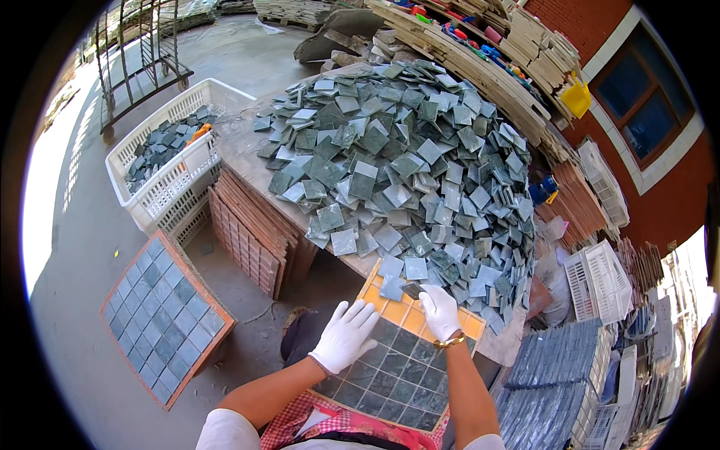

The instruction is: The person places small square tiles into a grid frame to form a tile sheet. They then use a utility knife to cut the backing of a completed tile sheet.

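Tile [412, 290], small and dark, sits at five o'clock from the middle of the view, over the far part of the tray [394, 311]. The right hand [440, 311] grasps it between thumb and fingertips; the left hand [346, 336], at six o'clock, lies released, palm down with fingers extended over laid tiles [405, 371]. A strip of bare yellow cells runs along the tray's far edge, where a few loose tiles overlap it; its near edge meets the person's apron [277, 424]. Room is tight toward twelve o'clock, since the pile [397, 161] spills right down to the tray, and freer toward nine, where the grey floor [82, 217] opens out. The counter [247, 154] shows a bare pale margin along its left side, toward ten o'clock. Just beyond that stands a white crate [139, 191] of tile pieces, with a wheeled rack [142, 64] farther out. Red panels [247, 236] lean at nine o'clock, and a tiled board [161, 315] rests at eight. Planks [469, 64] are stacked at one, a window [645, 90] is set in the red wall at two, and blue-grey sheets [551, 375] stand at four.
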Available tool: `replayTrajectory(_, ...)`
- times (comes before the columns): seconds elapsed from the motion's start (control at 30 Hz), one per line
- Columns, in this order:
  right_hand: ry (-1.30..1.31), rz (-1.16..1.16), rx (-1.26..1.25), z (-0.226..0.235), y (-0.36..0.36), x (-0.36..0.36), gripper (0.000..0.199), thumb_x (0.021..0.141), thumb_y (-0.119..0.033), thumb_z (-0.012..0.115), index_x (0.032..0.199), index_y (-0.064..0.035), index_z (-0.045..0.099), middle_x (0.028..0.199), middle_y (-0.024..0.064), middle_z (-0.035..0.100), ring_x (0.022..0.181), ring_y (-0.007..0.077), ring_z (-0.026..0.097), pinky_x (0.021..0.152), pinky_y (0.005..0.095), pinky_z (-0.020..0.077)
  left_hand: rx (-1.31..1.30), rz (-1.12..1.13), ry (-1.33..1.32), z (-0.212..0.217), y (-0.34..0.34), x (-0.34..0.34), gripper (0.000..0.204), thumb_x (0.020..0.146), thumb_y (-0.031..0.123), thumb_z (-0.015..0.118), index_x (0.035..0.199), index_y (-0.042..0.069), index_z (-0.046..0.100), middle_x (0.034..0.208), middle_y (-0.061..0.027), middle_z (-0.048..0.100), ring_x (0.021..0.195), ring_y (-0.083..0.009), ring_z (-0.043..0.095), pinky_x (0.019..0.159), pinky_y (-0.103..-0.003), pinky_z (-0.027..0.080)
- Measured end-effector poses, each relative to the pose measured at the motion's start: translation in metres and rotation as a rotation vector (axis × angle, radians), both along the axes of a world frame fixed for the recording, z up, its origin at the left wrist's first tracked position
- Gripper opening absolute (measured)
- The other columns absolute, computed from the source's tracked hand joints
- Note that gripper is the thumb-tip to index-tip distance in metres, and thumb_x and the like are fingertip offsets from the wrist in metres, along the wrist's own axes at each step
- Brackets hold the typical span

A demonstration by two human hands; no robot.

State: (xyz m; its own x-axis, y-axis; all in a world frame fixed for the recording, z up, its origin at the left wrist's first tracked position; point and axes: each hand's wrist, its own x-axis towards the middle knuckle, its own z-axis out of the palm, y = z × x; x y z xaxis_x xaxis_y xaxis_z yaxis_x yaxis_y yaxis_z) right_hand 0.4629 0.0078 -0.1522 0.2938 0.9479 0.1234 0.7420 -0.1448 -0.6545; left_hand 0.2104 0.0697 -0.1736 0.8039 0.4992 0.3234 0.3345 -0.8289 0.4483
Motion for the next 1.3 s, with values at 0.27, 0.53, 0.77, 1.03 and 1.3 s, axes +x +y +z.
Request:
replayTrajectory(0.27,0.365,-0.183,-0.073,0.01,-0.002,-0.013,0.024,0.088,-0.012,0.056,0.109,-0.0052,0.066,0.081,0.0031,0.063,0.061,0.0082,0.056,0.054,0.0236,0.0462,0.069,-0.063,-0.064,0.01,0.062,0.063,0.055,0.066,0.026,0.075,0.113,0.007,0.053,0.101,-0.0072,0.052,0.103,-0.0268,0.051,0.088,-0.039,0.042)
replayTrajectory(0.53,0.268,-0.162,-0.042,-0.005,0.004,-0.015,0.021,0.087,-0.011,0.059,0.104,-0.0047,0.068,0.076,0.0051,0.066,0.055,0.0093,0.058,0.051,0.0247,0.0462,0.138,-0.094,0.071,0.01,0.091,0.074,0.035,0.069,0.019,0.07,0.095,0.003,0.053,0.096,-0.0115,0.051,0.091,-0.0286,0.056,0.075,-0.037,0.051)
replayTrajectory(0.77,-0.146,-0.06,-0.044,0.0,0.006,-0.043,0.022,0.079,-0.016,0.067,0.099,-0.0079,0.068,0.097,0.0154,0.061,0.091,0.0324,0.06,0.08,0.0387,0.0486,-0.031,-0.206,0.035,0.028,0.095,0.027,0.047,0.071,0.018,0.071,0.109,0.002,0.05,0.105,-0.0146,0.05,0.1,-0.0338,0.054,0.085,-0.04,0.048)
replayTrajectory(1.03,-0.129,0.003,-0.162,0.012,-0.007,-0.052,0.035,0.079,-0.019,0.068,0.111,-0.0054,0.062,0.097,0.0148,0.061,0.084,0.0276,0.062,0.075,0.0365,0.0501,0.032,-0.289,0.084,0.012,0.087,0.039,0.035,0.071,0.013,0.071,0.099,0.002,0.054,0.103,-0.0139,0.051,0.096,-0.0331,0.056,0.08,-0.04,0.051)
replayTrajectory(1.3,-0.142,-0.078,0.077,0.012,0.002,-0.036,0.036,0.079,-0.017,0.068,0.112,-0.0037,0.061,0.112,0.0152,0.06,0.087,0.0287,0.062,0.08,0.0359,0.0501,-0.141,-0.308,0.172,0.021,0.085,0.038,0.049,0.074,0.014,0.073,0.117,0.003,0.052,0.113,-0.0164,0.048,0.103,-0.0357,0.052,0.089,-0.042,0.046)
